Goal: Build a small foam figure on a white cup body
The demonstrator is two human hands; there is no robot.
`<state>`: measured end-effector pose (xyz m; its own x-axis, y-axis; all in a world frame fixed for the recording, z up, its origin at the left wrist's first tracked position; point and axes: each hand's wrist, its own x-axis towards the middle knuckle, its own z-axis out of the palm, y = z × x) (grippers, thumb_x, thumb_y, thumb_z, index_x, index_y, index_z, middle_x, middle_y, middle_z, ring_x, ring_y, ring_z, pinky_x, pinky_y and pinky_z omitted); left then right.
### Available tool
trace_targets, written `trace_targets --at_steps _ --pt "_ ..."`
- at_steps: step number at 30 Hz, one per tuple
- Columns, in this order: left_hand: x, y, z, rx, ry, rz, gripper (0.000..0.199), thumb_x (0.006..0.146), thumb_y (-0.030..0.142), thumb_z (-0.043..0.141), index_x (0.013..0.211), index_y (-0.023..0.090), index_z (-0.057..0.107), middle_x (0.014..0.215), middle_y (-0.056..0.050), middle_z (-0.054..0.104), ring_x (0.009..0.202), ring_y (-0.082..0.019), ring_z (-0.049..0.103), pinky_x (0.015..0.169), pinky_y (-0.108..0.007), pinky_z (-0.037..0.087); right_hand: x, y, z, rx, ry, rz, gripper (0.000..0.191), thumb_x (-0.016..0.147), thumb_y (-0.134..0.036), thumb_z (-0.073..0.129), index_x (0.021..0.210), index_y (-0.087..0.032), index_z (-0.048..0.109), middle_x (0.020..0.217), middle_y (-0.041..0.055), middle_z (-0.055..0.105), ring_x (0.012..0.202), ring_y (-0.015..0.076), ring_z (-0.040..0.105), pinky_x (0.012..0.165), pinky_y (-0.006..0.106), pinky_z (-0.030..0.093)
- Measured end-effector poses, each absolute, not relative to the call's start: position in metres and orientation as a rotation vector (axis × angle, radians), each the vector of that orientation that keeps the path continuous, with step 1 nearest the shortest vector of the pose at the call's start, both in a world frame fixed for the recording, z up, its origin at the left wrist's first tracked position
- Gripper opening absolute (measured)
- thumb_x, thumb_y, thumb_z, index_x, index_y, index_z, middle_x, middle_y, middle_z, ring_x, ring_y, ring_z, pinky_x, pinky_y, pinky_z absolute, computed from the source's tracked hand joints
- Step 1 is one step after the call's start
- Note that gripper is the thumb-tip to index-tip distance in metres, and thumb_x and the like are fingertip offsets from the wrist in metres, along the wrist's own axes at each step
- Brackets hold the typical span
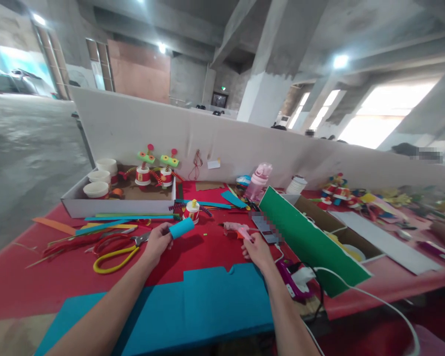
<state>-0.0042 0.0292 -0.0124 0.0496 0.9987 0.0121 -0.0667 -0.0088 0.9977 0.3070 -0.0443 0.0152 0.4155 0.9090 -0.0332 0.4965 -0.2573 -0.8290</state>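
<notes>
My left hand (160, 242) is closed on a rolled tube of blue paper (182, 228), held above the red tabletop. In my right hand (258, 251) is the handle of a pink glue gun (238, 229), its nozzle pointing left. Just behind the blue tube stands a small paper-cup figure (191, 211) with a yellow top and coiled arms. Beside my left wrist lie scissors with yellow and red handles (115, 258). A large sheet of blue paper (222, 299) spreads under both forearms.
A white box (118, 207) at the left holds paper cups (96, 189) and two finished-looking figures (143, 174). Colored paper strips (128, 217) lie before it. To the right are a phone (266, 228), a purple power strip (295, 283), a green panel (307, 242) and a trailing white cable (378, 297).
</notes>
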Motion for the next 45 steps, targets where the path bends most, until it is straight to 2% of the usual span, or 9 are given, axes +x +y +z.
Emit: trace_targets --at_steps 3,6,8,13,17,23,26,32,45 --pt "-0.004 0.030 -0.013 1.212 1.125 1.199 0.025 0.058 0.025 0.054 0.081 0.017 0.056 0.041 0.007 0.048 0.036 -0.009 0.044 0.037 -0.018 0.034 0.301 -0.050 0.033 -1.383 -0.914 0.980 0.032 0.074 -0.039 0.068 0.094 -0.021 0.052 0.070 -0.0030 0.061 0.059 0.0131 0.062 0.058 0.026 0.053" --pt "-0.004 0.032 -0.013 1.227 1.125 1.191 0.023 0.057 0.024 0.053 0.080 0.017 0.056 0.041 0.007 0.049 0.036 -0.009 0.045 0.037 -0.018 0.034 0.287 -0.043 0.060 -1.225 -0.860 1.203 0.034 0.075 -0.050 0.067 0.085 -0.021 0.052 0.066 -0.0055 0.056 0.046 0.0082 0.051 0.042 0.020 0.044" --pt "-0.004 0.032 -0.013 1.229 1.106 1.189 0.021 0.058 0.023 0.053 0.078 0.017 0.056 0.041 0.007 0.049 0.036 -0.009 0.044 0.037 -0.018 0.034 0.277 -0.030 0.078 -1.235 -0.996 1.135 0.035 0.074 -0.050 0.069 0.089 -0.022 0.053 0.063 -0.0064 0.056 0.042 0.0082 0.049 0.038 0.020 0.041" --pt "-0.005 0.032 -0.013 1.231 1.074 1.194 0.020 0.056 0.021 0.051 0.076 0.018 0.055 0.041 0.007 0.048 0.036 -0.009 0.044 0.037 -0.017 0.033 0.256 0.005 0.109 -1.325 -1.432 0.907 0.025 0.082 -0.042 0.061 0.092 -0.020 0.056 0.053 -0.0060 0.055 0.048 0.0114 0.055 0.050 0.023 0.048" --pt "-0.004 0.031 -0.011 1.226 1.082 1.175 0.022 0.056 0.020 0.051 0.077 0.018 0.055 0.041 0.008 0.049 0.036 -0.009 0.044 0.037 -0.017 0.033 0.240 0.017 0.126 -1.554 -1.614 0.664 0.020 0.085 -0.032 0.054 0.098 -0.016 0.057 0.048 -0.0055 0.054 0.043 0.0110 0.050 0.045 0.021 0.040" --pt "-0.003 0.033 -0.012 1.233 1.094 1.152 0.019 0.058 0.021 0.055 0.077 0.017 0.057 0.043 0.006 0.050 0.037 -0.009 0.045 0.038 -0.018 0.034 0.232 0.024 0.133 -1.607 -1.799 0.503 0.028 0.090 -0.031 0.048 0.111 -0.015 0.057 0.073 0.0024 0.069 0.049 0.0123 0.055 0.052 0.024 0.042" --pt "-0.003 0.035 -0.015 1.232 1.092 1.152 0.020 0.057 0.020 0.054 0.076 0.018 0.057 0.044 0.006 0.051 0.037 -0.009 0.046 0.038 -0.018 0.034 0.233 0.028 0.130 -1.659 -1.870 0.399 0.028 0.091 -0.032 0.047 0.107 -0.013 0.058 0.069 0.0036 0.068 0.054 0.0149 0.058 0.057 0.025 0.042" --pt "-0.004 0.035 -0.016 1.271 1.090 1.134 0.018 0.060 0.021 0.055 0.077 0.018 0.058 0.043 0.006 0.051 0.037 -0.010 0.046 0.038 -0.018 0.034 0.232 0.033 0.125 -1.637 -1.940 0.314 0.027 0.091 -0.027 0.044 0.111 -0.013 0.057 0.089 0.0082 0.070 0.063 0.0153 0.060 0.066 0.026 0.042" --pt "-0.003 0.033 -0.012 1.267 1.088 1.147 0.019 0.058 0.022 0.055 0.077 0.017 0.058 0.043 0.006 0.050 0.037 -0.009 0.046 0.037 -0.018 0.034 0.228 0.040 0.121 -1.711 -1.979 0.295 0.015 0.091 -0.028 0.045 0.092 -0.016 0.054 0.067 0.0031 0.062 0.061 0.0166 0.057 0.061 0.025 0.038"
